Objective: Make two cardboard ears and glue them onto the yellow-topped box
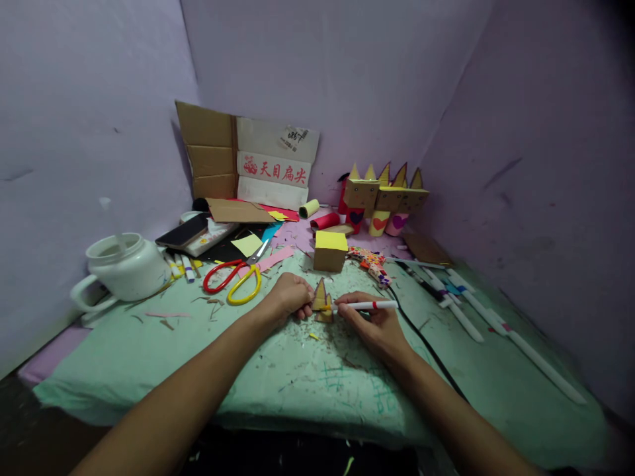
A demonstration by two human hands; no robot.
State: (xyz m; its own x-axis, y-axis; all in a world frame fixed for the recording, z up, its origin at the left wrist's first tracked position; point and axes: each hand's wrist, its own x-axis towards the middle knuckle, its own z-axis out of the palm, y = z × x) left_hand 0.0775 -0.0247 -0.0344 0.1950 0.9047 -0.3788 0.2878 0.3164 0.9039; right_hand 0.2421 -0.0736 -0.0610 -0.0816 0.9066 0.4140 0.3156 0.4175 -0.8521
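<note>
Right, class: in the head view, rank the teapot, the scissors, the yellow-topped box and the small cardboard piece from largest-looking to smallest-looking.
1. Teapot
2. Scissors, though spread flat, so close to the teapot
3. Box
4. Cardboard piece, held by the left hand

1. I've got a small cardboard piece (321, 302) under my hands: brown, pointed top, yellow on its face, standing near upright on the green surface (278, 377).
2. The white marker (364, 305) lies nearly level, red band near its middle, tip meeting the cardboard piece's right edge.
</note>
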